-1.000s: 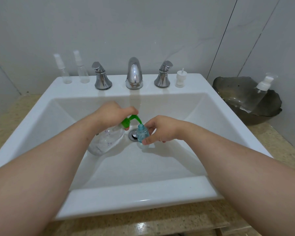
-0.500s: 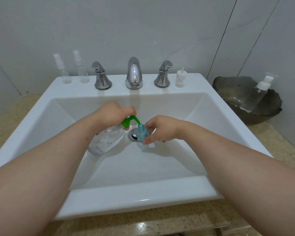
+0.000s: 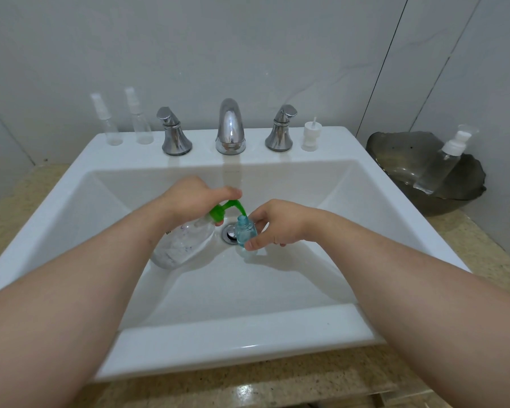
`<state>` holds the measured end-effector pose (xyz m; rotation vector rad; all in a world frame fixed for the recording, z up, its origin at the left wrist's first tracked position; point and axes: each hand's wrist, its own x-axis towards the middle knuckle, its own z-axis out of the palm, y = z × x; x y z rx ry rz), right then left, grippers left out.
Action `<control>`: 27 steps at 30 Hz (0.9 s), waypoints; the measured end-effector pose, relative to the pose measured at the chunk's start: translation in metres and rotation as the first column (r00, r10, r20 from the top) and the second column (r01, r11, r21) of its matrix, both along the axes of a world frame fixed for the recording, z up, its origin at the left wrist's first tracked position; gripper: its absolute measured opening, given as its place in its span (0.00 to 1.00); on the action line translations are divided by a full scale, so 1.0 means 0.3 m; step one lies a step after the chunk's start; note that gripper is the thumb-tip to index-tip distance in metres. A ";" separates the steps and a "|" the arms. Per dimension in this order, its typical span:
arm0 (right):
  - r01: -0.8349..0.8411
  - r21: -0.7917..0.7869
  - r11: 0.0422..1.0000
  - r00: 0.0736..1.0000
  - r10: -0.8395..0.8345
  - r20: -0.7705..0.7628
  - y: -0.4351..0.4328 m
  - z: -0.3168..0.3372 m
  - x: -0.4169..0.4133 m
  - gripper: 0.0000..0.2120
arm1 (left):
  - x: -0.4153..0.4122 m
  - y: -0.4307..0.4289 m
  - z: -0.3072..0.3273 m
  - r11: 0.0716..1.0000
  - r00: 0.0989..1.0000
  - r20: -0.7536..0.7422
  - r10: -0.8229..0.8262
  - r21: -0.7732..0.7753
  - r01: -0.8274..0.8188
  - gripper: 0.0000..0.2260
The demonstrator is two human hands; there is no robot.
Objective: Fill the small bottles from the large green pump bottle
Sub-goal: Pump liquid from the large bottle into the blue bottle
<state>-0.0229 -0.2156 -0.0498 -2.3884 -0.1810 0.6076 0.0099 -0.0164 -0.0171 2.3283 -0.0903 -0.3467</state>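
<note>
Nearest the camera, two bare forearms reach forward over the front rim of a white sink (image 3: 242, 346) set in a speckled counter (image 3: 277, 390). In the basin, the left hand (image 3: 189, 198) is closed around the neck of the pump bottle (image 3: 186, 242), a clear bottle with a green pump head, tilted so its base leans down to the left; a finger lies on top of the pump. The green spout (image 3: 236, 206) curves down to the open mouth of a small blue bottle (image 3: 245, 232), which stands upright just right of the drain (image 3: 229, 234). The right hand (image 3: 280, 223) pinches this blue bottle between thumb and fingers, the other fingers curled. Whether liquid is flowing cannot be told. Farther back on the sink's ledge stand two clear spray bottles (image 3: 124, 122) at the left, then a chrome handle (image 3: 173, 134), the faucet (image 3: 229, 128), a second handle (image 3: 280, 131), and a white pump cap (image 3: 310, 136) standing by itself. On the counter to the right sits a dark bowl (image 3: 395, 151) with a clear bottle (image 3: 442, 163) with a white pump leaning inside it.
</note>
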 end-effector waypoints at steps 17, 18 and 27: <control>-0.004 0.005 1.000 1.000 0.004 0.006 -0.001 -0.004 0.002 0.19 | 0.017 0.002 -0.012 1.000 1.000 -0.030 -0.002 -0.019 0.002 0.22; -0.004 0.005 1.000 1.000 0.004 0.005 -0.001 -0.003 0.002 0.19 | 0.016 0.001 -0.011 1.000 1.000 -0.026 -0.005 -0.015 0.005 0.21; -0.007 -0.004 1.000 1.000 0.007 0.011 0.001 -0.004 0.002 0.20 | 0.019 0.000 -0.010 1.000 1.000 -0.012 -0.004 -0.004 0.004 0.20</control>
